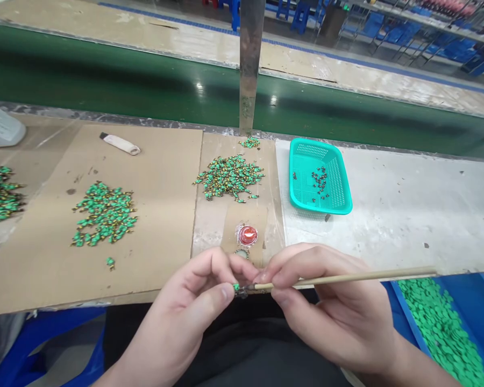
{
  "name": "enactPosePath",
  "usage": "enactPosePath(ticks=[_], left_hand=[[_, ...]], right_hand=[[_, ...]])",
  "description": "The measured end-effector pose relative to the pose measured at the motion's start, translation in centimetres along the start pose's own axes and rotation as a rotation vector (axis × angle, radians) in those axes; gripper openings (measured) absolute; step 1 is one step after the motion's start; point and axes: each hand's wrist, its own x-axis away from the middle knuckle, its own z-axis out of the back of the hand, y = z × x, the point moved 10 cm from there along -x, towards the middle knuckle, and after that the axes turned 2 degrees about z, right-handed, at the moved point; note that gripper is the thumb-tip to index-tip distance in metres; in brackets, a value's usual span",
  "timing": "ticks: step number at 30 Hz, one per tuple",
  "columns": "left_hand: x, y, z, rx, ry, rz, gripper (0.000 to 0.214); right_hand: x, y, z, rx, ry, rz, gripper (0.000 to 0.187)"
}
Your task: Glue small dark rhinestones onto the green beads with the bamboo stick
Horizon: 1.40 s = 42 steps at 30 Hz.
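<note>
Bright, even light comes from above, leaving two small white glare spots on the glossy green conveyor belt (199, 88) and a pale sheen on the white sheet (399, 215) covering the desk. Shadows are soft and faint beneath the left hand (181, 317) and right hand (326, 306). Those hands, the thin wooden stick (347, 278) and the tiny green piece (236, 287) look fairly crisp. Wide-angle distortion bends long edges toward the frame's sides and tilts the steel post (250, 59). The distant blue plastic stools (300, 16) look slightly soft.

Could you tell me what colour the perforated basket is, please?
The basket is turquoise, in the head view.
</note>
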Motion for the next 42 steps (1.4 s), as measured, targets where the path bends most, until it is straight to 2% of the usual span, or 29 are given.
enactPosePath(ticks=[6, 13, 42], left_hand=[[-0.1, 0.2, -0.4, 0.066, -0.02, 0.016, 0.027], [-0.1, 0.2, -0.6, 0.111, -0.04, 0.023, 0.022], [0.0, 0.5, -0.9, 0.12, -0.049, 0.022, 0.021]], right_hand=[[0.4, 1.1, 0.5, -0.081, 0.075, -0.082, 0.028], [0.7, 1.8, 0.5, -0.132, 0.102, -0.146, 0.033], [0.7, 1.9, 0.3, -0.127, 0.107, -0.15, 0.026]])
